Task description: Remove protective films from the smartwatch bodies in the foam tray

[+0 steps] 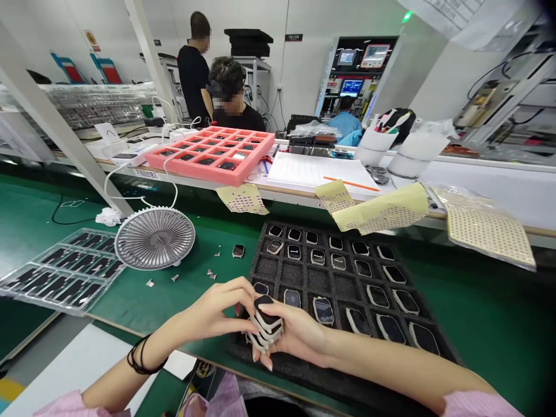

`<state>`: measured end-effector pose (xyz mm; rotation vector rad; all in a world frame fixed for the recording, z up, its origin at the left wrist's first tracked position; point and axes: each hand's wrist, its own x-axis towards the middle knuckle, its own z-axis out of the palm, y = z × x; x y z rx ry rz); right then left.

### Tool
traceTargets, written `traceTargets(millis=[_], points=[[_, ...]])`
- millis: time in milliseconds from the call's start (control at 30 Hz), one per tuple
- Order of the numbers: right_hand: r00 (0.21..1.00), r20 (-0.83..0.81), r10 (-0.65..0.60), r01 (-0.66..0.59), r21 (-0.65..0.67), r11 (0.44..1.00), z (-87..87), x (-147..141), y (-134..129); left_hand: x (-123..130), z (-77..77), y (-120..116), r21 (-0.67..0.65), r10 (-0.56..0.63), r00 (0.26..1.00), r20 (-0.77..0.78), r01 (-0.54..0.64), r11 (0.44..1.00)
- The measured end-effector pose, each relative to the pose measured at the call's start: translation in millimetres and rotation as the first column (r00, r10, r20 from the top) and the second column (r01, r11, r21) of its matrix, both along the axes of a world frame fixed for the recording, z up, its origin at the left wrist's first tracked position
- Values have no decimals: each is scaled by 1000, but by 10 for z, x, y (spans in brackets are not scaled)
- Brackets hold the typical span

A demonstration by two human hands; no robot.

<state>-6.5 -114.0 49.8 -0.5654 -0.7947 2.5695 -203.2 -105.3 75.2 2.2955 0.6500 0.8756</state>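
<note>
A short stack of smartwatch cases with dark screens and pale metal frames sits between my two hands. My right hand wraps round the stack from the right, its thumb across the top case. From the left, my left hand grips the stack's side with curved fingers and thumb. Beneath and beyond them lies a black foam tray with many square pockets. Most pockets hold watch cases, such as one just right of my hands; several in the middle row are bare. A single watch case lies on the green mat left of the tray.
A round grey fan and a clear plastic tray of dark parts stand at left. Small scraps lie on the mat. Above, a shelf carries a pink foam tray, papers and yellow sticker sheets. Several people are behind.
</note>
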Motion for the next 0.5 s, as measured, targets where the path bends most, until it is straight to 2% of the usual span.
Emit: traceTargets(millis=[133,233,300,333,400,433,500], points=[[995,98,-26,22,37,999,-30,17,-65,40,-86,-34,-132,14,993,-113,-29,991],[992,120,-32,30,18,999,-42,22,-98,-28,-199,64,-279,0,996,-86,-25,960],[991,128,-29,30,-3,1000,-30,35,-98,-195,-318,205,-392,68,993,-96,-100,914],[990,134,-39,40,-9,999,-19,48,-91,-313,-393,282,-401,159,977,-144,-205,893],[985,154,-78,81,-8,997,2,80,-64,-582,-564,414,-273,436,859,-267,-501,821],[981,166,-99,102,-9,995,9,97,-47,-710,-652,458,-200,491,802,-339,-572,795],[976,182,-117,124,-26,992,10,124,-15,-906,-813,502,-101,502,736,-453,-603,792]])
